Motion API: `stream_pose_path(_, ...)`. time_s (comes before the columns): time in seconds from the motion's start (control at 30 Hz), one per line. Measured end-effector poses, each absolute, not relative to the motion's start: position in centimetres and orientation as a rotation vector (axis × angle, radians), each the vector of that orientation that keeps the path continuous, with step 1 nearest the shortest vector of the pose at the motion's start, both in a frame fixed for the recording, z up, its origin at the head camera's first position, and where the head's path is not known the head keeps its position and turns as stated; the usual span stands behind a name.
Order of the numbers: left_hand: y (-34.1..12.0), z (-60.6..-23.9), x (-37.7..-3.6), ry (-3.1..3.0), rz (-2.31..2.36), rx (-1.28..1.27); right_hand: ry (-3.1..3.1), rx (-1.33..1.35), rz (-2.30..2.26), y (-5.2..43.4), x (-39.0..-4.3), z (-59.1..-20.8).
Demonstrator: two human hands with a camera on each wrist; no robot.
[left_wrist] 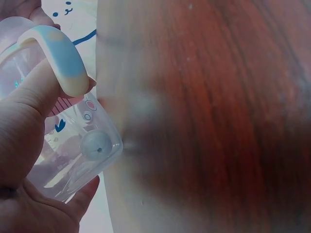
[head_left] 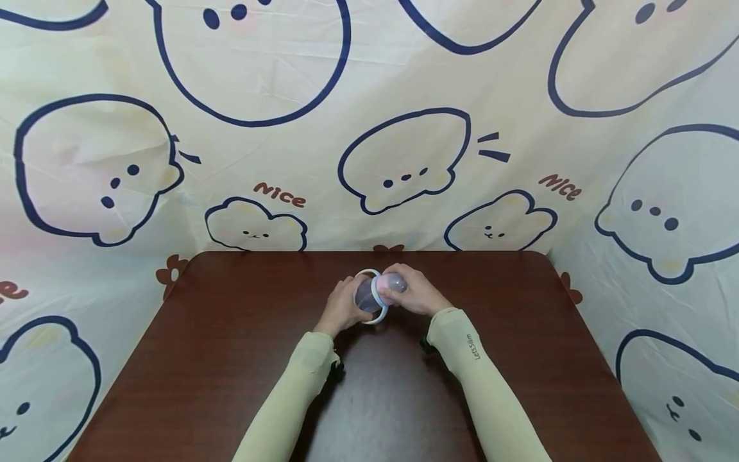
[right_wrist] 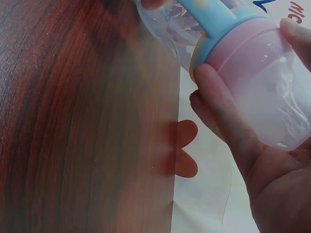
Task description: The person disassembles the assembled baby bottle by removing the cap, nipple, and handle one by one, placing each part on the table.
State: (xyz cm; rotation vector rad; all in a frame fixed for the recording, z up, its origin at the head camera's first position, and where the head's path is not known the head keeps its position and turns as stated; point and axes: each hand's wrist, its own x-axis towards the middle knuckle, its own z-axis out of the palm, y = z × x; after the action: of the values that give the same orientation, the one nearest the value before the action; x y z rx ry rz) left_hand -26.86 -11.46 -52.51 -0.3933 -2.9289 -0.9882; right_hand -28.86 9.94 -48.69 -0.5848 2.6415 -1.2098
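Observation:
A clear baby bottle (head_left: 366, 296) with a blue and cream two-handled ring (head_left: 375, 290) is held tilted on its side above the far part of the table. My left hand (head_left: 339, 308) grips its transparent body, the thumb passing by the curved handle (left_wrist: 65, 58) in the left wrist view. Inside the bottle, near its base, a round pale weight (left_wrist: 95, 145) shows. From the other end, my right hand (head_left: 421, 293) holds the pink collar (right_wrist: 243, 51) and the translucent domed cap (right_wrist: 272, 104) between thumb and fingers. Some of the right fingers are hidden behind the cap.
The dark reddish-brown wooden table (head_left: 381, 398) ends just beyond the hands. Behind it and along both sides hangs a cream cloth (head_left: 312, 160) printed with cartoon faces. Pale green sleeves (head_left: 482, 378) cover both forearms.

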Motion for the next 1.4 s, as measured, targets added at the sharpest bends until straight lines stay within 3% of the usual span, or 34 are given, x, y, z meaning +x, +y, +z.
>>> stream_pose_path(1.4,-11.6,-52.4,-27.0,-2.930,-0.987,-0.429,2.616,-0.674,-1.168,10.4,-29.5,-48.9)
